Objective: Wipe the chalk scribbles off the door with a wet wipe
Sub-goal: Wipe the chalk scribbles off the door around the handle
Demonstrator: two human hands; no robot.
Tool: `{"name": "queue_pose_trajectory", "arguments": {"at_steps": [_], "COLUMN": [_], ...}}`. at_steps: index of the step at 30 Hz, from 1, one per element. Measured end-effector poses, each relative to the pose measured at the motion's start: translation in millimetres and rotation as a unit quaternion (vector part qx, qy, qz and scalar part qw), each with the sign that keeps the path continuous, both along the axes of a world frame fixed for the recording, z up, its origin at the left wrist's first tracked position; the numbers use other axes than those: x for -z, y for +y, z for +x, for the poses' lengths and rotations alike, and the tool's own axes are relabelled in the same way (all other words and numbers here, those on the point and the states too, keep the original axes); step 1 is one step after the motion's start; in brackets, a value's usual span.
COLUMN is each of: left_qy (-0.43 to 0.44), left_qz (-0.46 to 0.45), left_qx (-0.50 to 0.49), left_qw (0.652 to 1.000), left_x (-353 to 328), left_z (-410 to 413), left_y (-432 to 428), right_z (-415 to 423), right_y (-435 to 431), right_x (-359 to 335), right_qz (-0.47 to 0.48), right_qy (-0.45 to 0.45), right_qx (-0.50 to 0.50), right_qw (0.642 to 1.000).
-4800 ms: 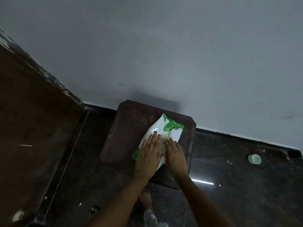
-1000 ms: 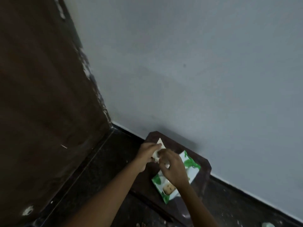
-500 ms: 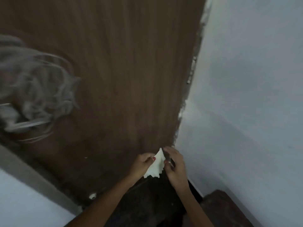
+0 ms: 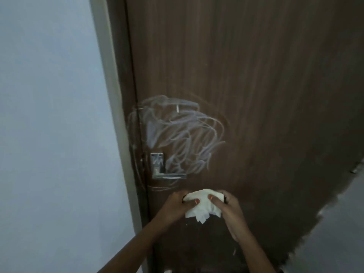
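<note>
Dim room, brown wood-grain door (image 4: 256, 75) filling most of the view, with a pale wall (image 4: 49, 115) and a light frame (image 4: 110, 95) on its left side. White chalk scribbles (image 4: 177, 134) sit mid-door in a big looping tangle, spilling over the metal handle (image 4: 163, 170) and a bit onto the door's edge strip. Just below all that, both hands hold the wipe (image 4: 202, 205) bunched up between them: left hand (image 4: 177, 205) pinching one side, right hand (image 4: 228, 209) closed round the other, thumbs pressed on top, corners hanging loose underneath. It's not touching the chalk yet, so nothing looks wiped so far. My guess at what could go wrong: a crumpled wad only hits with a small patch, so it'd probably smear the chalk into a grey haze instead of lifting it. Dragging it over the handle could snag or tear it, and the lines near the door's edge are easy to miss. Also the grain grooves will likely hang onto dust, so one pass probably won't cut it. Lighting's pretty poor too, so faint leftovers would be hard to spot.
</note>
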State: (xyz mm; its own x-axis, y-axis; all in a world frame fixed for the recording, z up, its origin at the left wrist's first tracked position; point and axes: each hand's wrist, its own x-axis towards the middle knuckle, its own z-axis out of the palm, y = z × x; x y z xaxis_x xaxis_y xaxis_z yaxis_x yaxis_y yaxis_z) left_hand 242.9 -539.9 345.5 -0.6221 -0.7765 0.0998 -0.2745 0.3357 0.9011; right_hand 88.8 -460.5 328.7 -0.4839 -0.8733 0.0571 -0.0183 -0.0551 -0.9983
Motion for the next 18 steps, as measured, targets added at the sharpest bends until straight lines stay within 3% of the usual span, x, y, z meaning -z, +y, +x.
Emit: {"name": "queue_pose_trajectory", "arguments": {"at_steps": [5,10,13,18], "left_qy": [0.104,0.153,0.176,0.151], "left_qz": [0.127,0.204,0.219,0.167], "left_qx": [-0.062,-0.148,-0.146,-0.126], "left_qw": [0.984,0.956,0.949,0.966], "left_x": [-1,4,4,6], "left_z": [29,35,30,11], "left_y": [-24,-44,-47,-38], "right_z": [32,53,58,57], "right_y": [-40,-57,-62,-65], "right_x": [-9,-10,-5,4], "right_qz": [-0.031,-0.055,-0.026,0.025], "right_qy": [-0.183,-0.358,-0.400,-0.369], "right_qx": [-0.055,-0.124,-0.123,-0.122], "right_qw": [0.981,0.924,0.908,0.921]}}
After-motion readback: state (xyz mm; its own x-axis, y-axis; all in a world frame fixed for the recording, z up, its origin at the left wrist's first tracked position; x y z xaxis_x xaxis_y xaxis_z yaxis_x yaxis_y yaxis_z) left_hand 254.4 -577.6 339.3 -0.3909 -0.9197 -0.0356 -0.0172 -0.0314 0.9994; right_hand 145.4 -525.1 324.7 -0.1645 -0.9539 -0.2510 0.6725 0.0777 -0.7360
